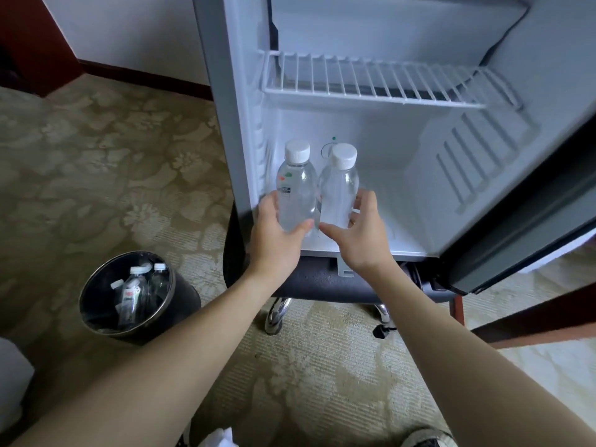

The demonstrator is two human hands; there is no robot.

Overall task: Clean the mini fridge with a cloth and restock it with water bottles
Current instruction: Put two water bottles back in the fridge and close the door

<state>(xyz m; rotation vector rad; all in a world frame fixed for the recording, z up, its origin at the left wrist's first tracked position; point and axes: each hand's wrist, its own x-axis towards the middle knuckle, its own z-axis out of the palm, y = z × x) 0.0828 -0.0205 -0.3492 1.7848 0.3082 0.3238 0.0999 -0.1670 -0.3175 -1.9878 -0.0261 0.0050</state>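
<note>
Head view looks down into the open mini fridge (483, 175), whose white interior fills the frame from 12 to 3 o'clock. Both arms reach in toward its lower compartment. Left hand (277, 233) grasps the left water bottle (295, 188), fingers curled behind it and thumb across the front near its base. Right hand (358, 233) grasps the right water bottle (338, 188) the same way, just beside the first; the two clear bottles touch or nearly touch, both upright with white caps, at the front left of the fridge floor. Whether they rest on that floor cannot be told. A white wire shelf (380, 82) spans the compartment above them. The fridge door (529, 227) hangs open at 3 o'clock. At 8 o'clock, on the patterned carpet (113, 156), a black waste bin (180, 295) holds several discarded bottles (135, 291).
</note>
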